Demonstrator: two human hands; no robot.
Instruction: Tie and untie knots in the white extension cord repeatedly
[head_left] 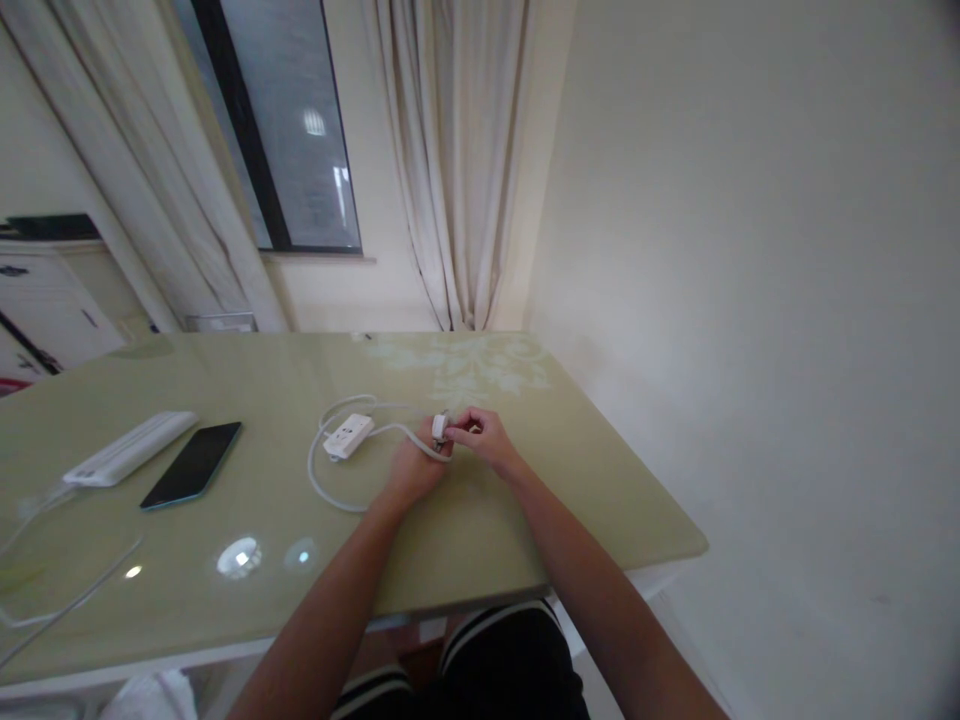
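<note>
A small white power socket block [348, 436] lies on the glossy green table [525, 500], with its white cable [322, 485] looping round to the left and front. The cable's white plug [440, 427] is up between my two hands. My left hand [415, 464] is closed around the cable just below the plug. My right hand [484, 436] pinches the plug from the right, fingers curled.
A long white power strip [129, 448] and a dark phone [193, 464] lie to the left, with a thin cable [67, 600] trailing toward the front left edge. A wall runs along the table's right side; curtains and a window stand behind.
</note>
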